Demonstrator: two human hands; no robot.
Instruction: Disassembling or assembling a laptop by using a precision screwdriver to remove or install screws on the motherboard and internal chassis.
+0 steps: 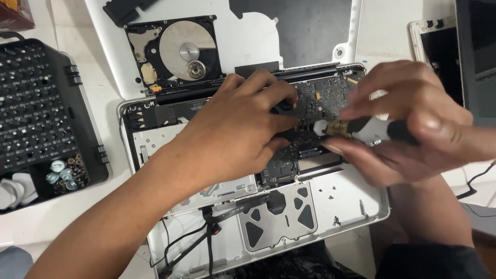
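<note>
Hidden: left hand (235, 132) covers the middle of the opened laptop (356, 204); the dark fan under its fingertips shows only in part.
Blurred: right hand (408, 119) is motion-smeared; the screwdriver (361, 129) tip cannot be made out.
Cut off: bit case (39, 103) runs off the left edge; a dark device at the right edge is partly out of view.
Left hand pose: palm down, fingers spread and bent, tips resting on the circuit board (320, 101); holds nothing.
Right hand pose: fingers and thumb closed around the black-and-white screwdriver handle, shaft pointing left, just beside the left fingertips.
Screwdriver location: above the board, right of centre.
Nearby: bare hard drive (178, 49) with its platter exposed lies on the white lid above the laptop.
</note>
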